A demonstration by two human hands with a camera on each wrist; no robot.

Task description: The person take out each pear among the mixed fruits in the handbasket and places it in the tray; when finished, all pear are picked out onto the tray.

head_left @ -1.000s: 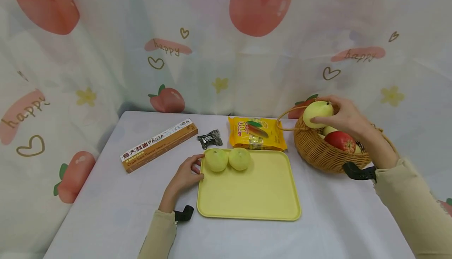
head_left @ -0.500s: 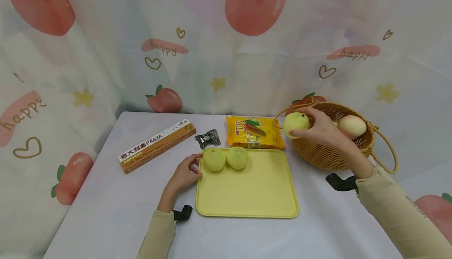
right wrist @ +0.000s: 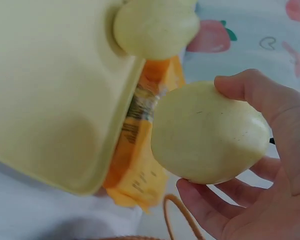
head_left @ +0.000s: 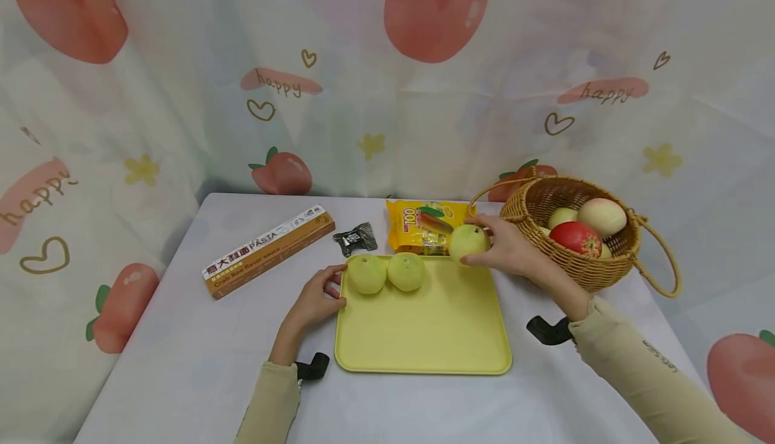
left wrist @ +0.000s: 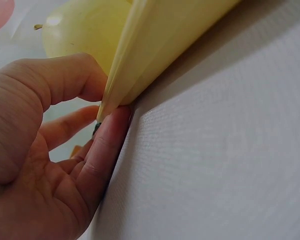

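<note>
My right hand [head_left: 510, 245] grips a pale yellow-green pear [head_left: 469, 243] between thumb and fingers, over the tray's back right edge. The right wrist view shows this pear held from its stem side, clear of the tray. Two similar pears, one on the left [head_left: 366, 274] and one beside it [head_left: 406, 272], sit along the back of the yellow tray [head_left: 424, 336]. At the tray's left edge, my left hand [head_left: 315, 297] holds the rim. In the left wrist view its thumb meets the rim and a fingertip [left wrist: 121, 117] lies low against the tray's side.
A wicker basket [head_left: 563, 272] with a red fruit [head_left: 575, 239] and several pale fruits stands at the right. Behind the tray lie a yellow mango packet [head_left: 418, 222] and a small black wrapped item [head_left: 356, 238]. A pasta box [head_left: 269, 250] lies at the left.
My right hand has carried the pear leftward and down from the basket to the tray's back right edge. The left hand stays at the rim.
</note>
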